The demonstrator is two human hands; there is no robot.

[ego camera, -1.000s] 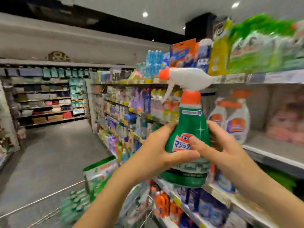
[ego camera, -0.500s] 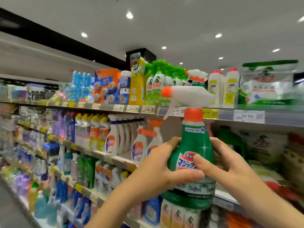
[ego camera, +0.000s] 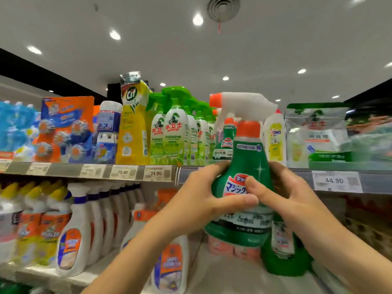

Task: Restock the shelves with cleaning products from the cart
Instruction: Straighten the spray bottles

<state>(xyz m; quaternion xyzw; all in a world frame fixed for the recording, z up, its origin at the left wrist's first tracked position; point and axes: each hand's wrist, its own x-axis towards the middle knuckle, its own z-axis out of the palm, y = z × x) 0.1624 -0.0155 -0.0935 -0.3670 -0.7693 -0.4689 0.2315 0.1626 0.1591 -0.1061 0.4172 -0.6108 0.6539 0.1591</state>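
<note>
Bright ceiling spotlights (ego camera: pixel 197 19), blurred warped edges

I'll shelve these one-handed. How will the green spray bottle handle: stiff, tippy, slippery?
Probably stiff: the green spray bottle shows no dent under the left hand and right hand. Its flared base should stand steadily, though the trigger head may make it top-heavy. The glossy label could be slick.

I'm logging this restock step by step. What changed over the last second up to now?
The green spray bottle has risen from above the cart to the top shelf, near a matching bottle; the view swung from aisle to shelves and the cart left view. Unchanged: left hand and right hand both grip the bottle, upright, nozzle pointing left.
</note>
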